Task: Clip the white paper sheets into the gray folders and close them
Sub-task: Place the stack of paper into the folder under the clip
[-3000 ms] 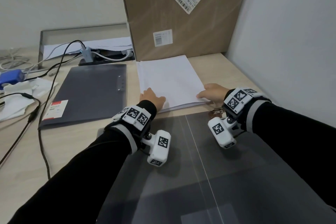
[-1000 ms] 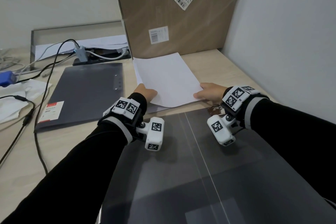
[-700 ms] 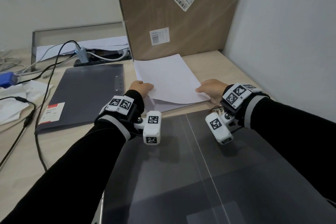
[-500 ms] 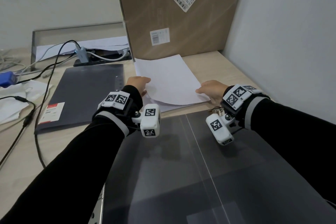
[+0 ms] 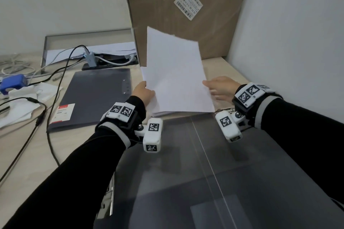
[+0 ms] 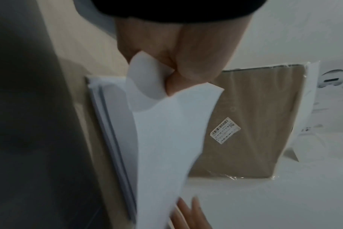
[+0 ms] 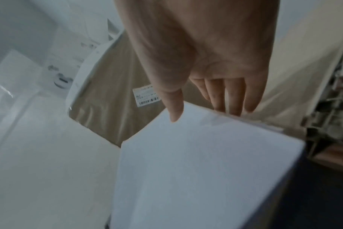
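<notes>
Sheets point(image 5: 176, 72) risen, seemingly left-pinched point(image 5: 143, 92).

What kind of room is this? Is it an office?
Probably an office desk or workroom: gray folders and white paper lie on a wooden desk, with cables and a big cardboard box behind.

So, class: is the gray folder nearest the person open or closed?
Open. The near folder lies spread flat in two panels, its centre crease bare, and the lifted sheets are not yet in it.
</notes>
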